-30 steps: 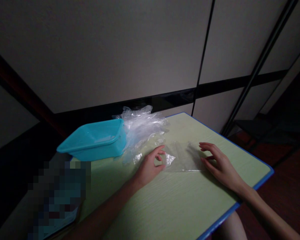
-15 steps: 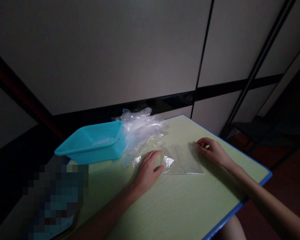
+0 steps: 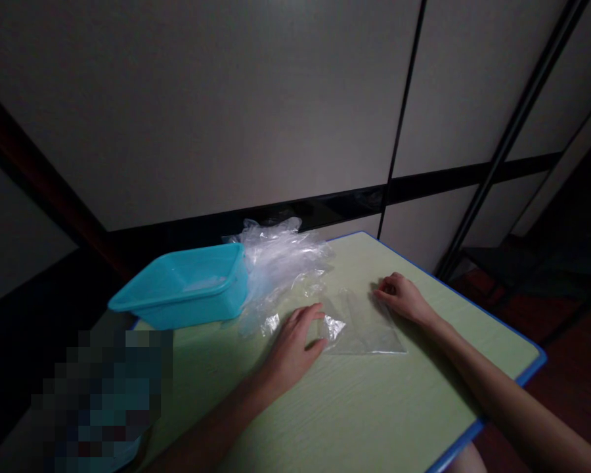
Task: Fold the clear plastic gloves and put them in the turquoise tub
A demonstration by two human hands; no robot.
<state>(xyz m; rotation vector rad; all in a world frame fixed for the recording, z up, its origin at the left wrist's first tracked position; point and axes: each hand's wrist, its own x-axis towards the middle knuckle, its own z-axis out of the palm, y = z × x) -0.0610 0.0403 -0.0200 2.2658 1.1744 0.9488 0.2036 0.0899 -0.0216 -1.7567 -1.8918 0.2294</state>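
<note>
A clear flat plastic bag (image 3: 364,328) lies on the pale green table between my two hands. My left hand (image 3: 295,345) rests at the bag's left side, thumb and fingers spread apart with nothing gripped. At the far right corner of the bag, my right hand (image 3: 401,299) is curled, its thumb and fingertips pinched at the film. The fingertips partly hide that corner. Beyond my left hand spreads a crumpled heap of clear plastic bags (image 3: 285,253), several of them overlapping.
A turquoise plastic basin (image 3: 187,305) stands at the table's left edge, against the heap. The green table (image 3: 335,414) has a blue rim. Behind it rise pale cabinet panels (image 3: 256,112) with a black band. A dark chair (image 3: 526,269) is at the right.
My right hand has moved left, bringing its curled fingers over the bag's far right corner. My left hand stays at the bag's left side. The view has shifted slightly.
</note>
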